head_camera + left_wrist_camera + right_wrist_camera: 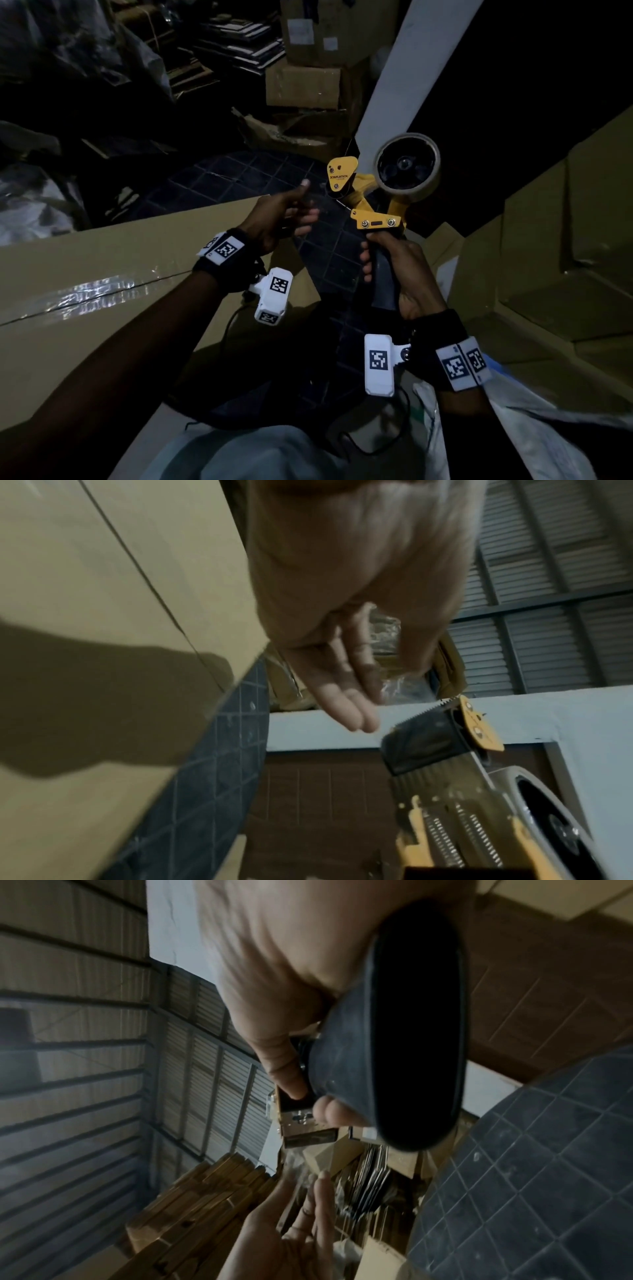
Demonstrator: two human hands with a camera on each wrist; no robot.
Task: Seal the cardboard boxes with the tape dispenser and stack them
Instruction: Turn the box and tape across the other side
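My right hand point(383, 263) grips the black handle of a yellow tape dispenser point(363, 205) and holds it upright above the floor; its brown tape roll point(407, 168) sits at the top right. In the right wrist view the right hand's fingers point(329, 1110) wrap the handle point(411, 1028). My left hand point(301, 209) hovers just left of the dispenser's head, fingers relaxed, thumb up, holding nothing. A large cardboard box point(85, 342) lies at the left under my left forearm, with clear tape point(96, 291) along its seam. Another box point(548, 267) with raised flaps stands at the right.
Dark tiled floor point(260, 174) shows between the two boxes. Stacked cardboard boxes point(308, 85) and flattened cartons fill the back. A white post point(394, 85) rises behind the dispenser. The dispenser's toothed blade point(428, 710) is close to my left fingers point(346, 707).
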